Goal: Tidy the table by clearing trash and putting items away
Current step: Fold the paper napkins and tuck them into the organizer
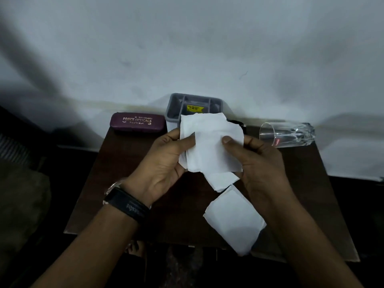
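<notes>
Both hands hold a bunch of torn white paper pieces (209, 146) above the middle of a small dark wooden table (116, 183). My left hand (164, 163) grips the left edge, thumb on top. My right hand (259, 161) pinches the right side with its thumb on the paper. One more white paper piece (234, 219) lies flat on the table near the front edge, below the hands. A smaller scrap (221, 180) hangs at the bottom of the held bunch.
A maroon spectacle case (138, 122) lies at the back left. A grey compartment tray (176, 110) with a yellow label stands at the back centre against the white wall. A clear drinking glass (287, 134) lies on its side at the back right.
</notes>
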A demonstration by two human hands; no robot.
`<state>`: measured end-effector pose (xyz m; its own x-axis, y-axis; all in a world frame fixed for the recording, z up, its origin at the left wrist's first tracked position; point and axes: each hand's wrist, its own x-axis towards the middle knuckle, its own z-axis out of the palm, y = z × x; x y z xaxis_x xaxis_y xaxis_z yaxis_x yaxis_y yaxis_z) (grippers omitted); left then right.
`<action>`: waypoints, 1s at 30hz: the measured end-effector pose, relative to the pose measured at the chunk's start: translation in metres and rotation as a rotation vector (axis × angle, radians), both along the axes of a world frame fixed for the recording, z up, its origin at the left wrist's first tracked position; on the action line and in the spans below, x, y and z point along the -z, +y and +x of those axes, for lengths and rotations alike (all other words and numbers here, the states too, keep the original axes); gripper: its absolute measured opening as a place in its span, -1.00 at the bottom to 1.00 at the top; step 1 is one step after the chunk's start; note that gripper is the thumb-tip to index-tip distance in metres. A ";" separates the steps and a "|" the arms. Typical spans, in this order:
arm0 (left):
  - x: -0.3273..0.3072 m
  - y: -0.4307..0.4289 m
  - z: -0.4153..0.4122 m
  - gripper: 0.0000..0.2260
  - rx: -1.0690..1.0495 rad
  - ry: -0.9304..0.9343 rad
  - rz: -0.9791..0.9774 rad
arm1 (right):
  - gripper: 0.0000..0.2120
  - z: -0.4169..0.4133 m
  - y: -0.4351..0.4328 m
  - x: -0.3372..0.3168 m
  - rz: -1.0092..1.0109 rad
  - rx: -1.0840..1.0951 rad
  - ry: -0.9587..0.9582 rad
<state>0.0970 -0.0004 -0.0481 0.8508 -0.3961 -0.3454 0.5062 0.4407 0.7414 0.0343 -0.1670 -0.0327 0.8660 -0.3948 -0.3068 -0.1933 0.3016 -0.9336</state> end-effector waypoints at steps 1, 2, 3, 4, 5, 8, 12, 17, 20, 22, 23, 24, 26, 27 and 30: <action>0.001 -0.001 0.000 -0.72 -0.004 0.002 -0.012 | -0.86 0.001 0.001 0.000 -0.005 0.015 -0.007; 0.001 -0.002 0.000 -0.71 -0.003 0.002 -0.019 | -0.86 0.002 0.001 -0.001 -0.009 0.023 -0.014; 0.000 -0.003 -0.001 -0.68 -0.002 0.001 -0.020 | -0.86 0.002 0.001 -0.001 -0.023 0.025 -0.019; -0.001 -0.004 -0.001 -0.64 -0.001 0.002 -0.014 | -0.87 0.003 0.002 -0.001 -0.045 0.023 -0.024; -0.001 -0.004 -0.001 -0.63 -0.001 0.003 -0.002 | -0.87 0.004 0.002 -0.001 -0.066 0.013 -0.031; -0.003 -0.005 -0.002 -0.69 0.011 0.017 0.026 | -0.89 0.004 0.005 0.000 -0.118 -0.005 -0.053; -0.007 -0.005 -0.003 -0.61 0.044 0.022 -0.005 | -0.74 0.007 0.005 0.001 -0.158 -0.006 -0.021; -0.010 -0.007 -0.005 -0.69 0.021 0.039 0.051 | -0.74 0.007 -0.007 -0.001 0.083 -0.092 0.089; -0.013 -0.007 -0.004 -0.67 0.027 0.101 0.028 | -0.85 0.005 -0.007 0.002 0.072 -0.067 0.104; -0.015 -0.006 -0.004 -0.64 0.041 0.154 -0.033 | -0.89 0.006 -0.006 0.003 0.022 -0.022 0.095; -0.016 -0.005 -0.004 -0.64 0.048 0.169 -0.061 | -0.89 0.006 -0.005 0.003 0.015 -0.002 0.090; -0.016 -0.004 -0.003 -0.64 0.052 0.179 -0.082 | -0.88 0.007 -0.005 0.003 0.018 0.017 0.085; -0.017 -0.001 -0.003 -0.63 0.057 0.202 -0.120 | -0.85 0.007 -0.005 0.003 0.051 0.051 0.073; -0.017 0.000 -0.002 -0.63 0.060 0.210 -0.134 | -0.83 0.007 -0.006 0.002 0.076 0.062 0.063; -0.016 0.001 -0.001 -0.66 0.104 0.196 -0.165 | -0.77 0.007 -0.007 0.002 0.193 0.055 0.038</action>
